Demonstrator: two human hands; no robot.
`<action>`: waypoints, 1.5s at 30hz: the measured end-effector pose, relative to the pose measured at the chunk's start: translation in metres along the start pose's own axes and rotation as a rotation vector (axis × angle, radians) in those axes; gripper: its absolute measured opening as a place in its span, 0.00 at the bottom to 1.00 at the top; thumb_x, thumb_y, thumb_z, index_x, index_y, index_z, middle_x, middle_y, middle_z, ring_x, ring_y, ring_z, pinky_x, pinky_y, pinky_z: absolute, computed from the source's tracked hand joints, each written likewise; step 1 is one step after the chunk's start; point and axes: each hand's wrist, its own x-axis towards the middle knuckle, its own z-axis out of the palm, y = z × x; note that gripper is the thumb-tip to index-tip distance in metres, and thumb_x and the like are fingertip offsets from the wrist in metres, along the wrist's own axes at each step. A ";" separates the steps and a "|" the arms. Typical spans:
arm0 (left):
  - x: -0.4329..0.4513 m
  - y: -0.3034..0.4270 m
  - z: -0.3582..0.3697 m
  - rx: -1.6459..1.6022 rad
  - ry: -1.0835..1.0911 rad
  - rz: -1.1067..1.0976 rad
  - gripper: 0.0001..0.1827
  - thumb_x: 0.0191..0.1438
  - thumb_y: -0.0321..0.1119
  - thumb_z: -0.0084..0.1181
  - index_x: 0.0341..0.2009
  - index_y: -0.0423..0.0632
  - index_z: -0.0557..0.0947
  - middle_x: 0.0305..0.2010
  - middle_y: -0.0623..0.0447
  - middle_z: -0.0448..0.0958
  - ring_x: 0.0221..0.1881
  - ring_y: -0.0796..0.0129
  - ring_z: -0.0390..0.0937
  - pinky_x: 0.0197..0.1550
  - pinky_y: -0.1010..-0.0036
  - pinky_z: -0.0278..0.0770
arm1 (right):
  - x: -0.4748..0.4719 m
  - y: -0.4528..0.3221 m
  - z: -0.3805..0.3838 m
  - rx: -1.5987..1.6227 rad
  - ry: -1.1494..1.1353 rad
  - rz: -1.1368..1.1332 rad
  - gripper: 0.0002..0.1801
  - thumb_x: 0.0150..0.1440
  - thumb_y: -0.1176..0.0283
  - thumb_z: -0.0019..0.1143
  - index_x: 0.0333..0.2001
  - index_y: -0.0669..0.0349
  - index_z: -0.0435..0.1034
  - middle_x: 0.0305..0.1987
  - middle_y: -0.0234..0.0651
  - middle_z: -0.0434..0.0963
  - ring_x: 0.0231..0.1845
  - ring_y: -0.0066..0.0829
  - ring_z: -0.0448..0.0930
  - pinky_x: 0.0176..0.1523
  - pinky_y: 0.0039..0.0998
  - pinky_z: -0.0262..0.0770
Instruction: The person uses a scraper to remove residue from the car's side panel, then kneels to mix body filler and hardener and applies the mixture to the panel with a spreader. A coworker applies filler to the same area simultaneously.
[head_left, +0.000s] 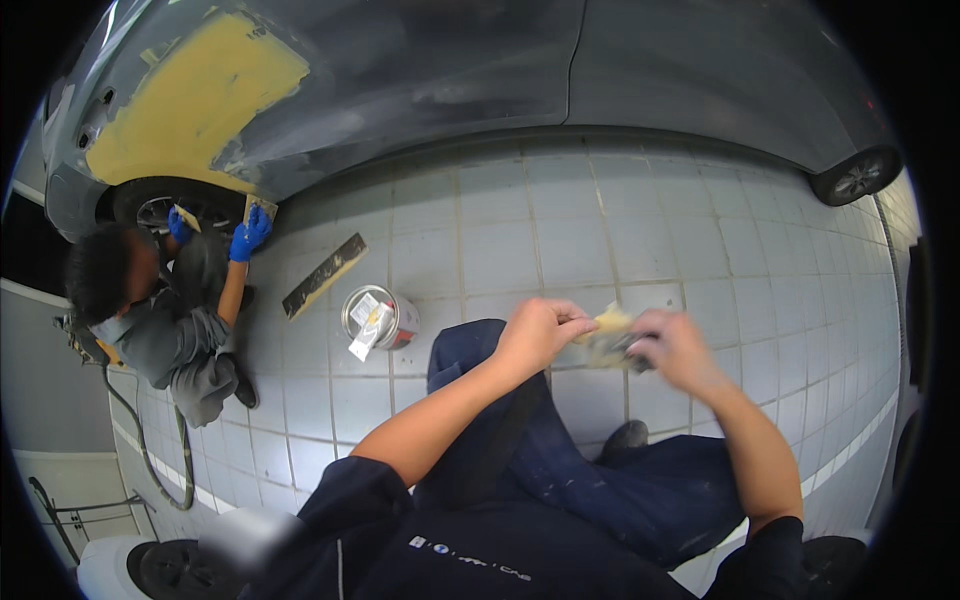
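Observation:
Out in front of my knees, my left hand (536, 334) pinches a yellow-smeared flat piece (611, 321), apparently a body filler spreader. Close against it, my right hand (676, 351) grips a grey and dark smeared flat tool (613, 351). Motion blur hides the exact shape of both pieces and where they touch. To the left of my knee, an open metal can (405, 319) stands on the floor with a white and silver tube (371, 330) lying across its top. A long dark spreader blade (326, 276) edged with yellow filler lies beyond the can.
A grey car body (450, 67) spans the far side, with yellow filler (202, 97) around its left wheel arch. At left, a co-worker (165, 337) in blue gloves (251, 234) crouches holding spreaders. A hose (142, 442) runs over the tiled floor (495, 247) behind them.

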 end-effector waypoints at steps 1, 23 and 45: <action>0.005 -0.011 0.002 0.011 0.018 0.010 0.13 0.58 0.37 0.65 0.34 0.38 0.87 0.28 0.50 0.85 0.29 0.72 0.81 0.35 0.75 0.77 | 0.003 0.011 -0.013 0.044 0.090 0.093 0.07 0.50 0.75 0.64 0.33 0.67 0.76 0.30 0.41 0.79 0.33 0.37 0.80 0.40 0.36 0.75; 0.260 -0.207 -0.250 -0.526 1.207 0.067 0.46 0.70 0.60 0.36 0.74 0.32 0.44 0.79 0.32 0.42 0.79 0.48 0.43 0.77 0.62 0.43 | -0.151 0.136 -0.054 0.724 1.015 0.457 0.09 0.69 0.70 0.52 0.50 0.60 0.71 0.44 0.29 0.79 0.44 0.22 0.79 0.50 0.27 0.75; 0.143 -0.034 0.155 -1.029 -0.449 -0.320 0.28 0.69 0.54 0.46 0.57 0.42 0.79 0.54 0.49 0.81 0.49 0.67 0.80 0.50 0.70 0.78 | -0.052 0.049 -0.006 0.606 0.592 0.637 0.11 0.59 0.78 0.58 0.47 0.67 0.74 0.41 0.31 0.81 0.40 0.21 0.78 0.48 0.25 0.74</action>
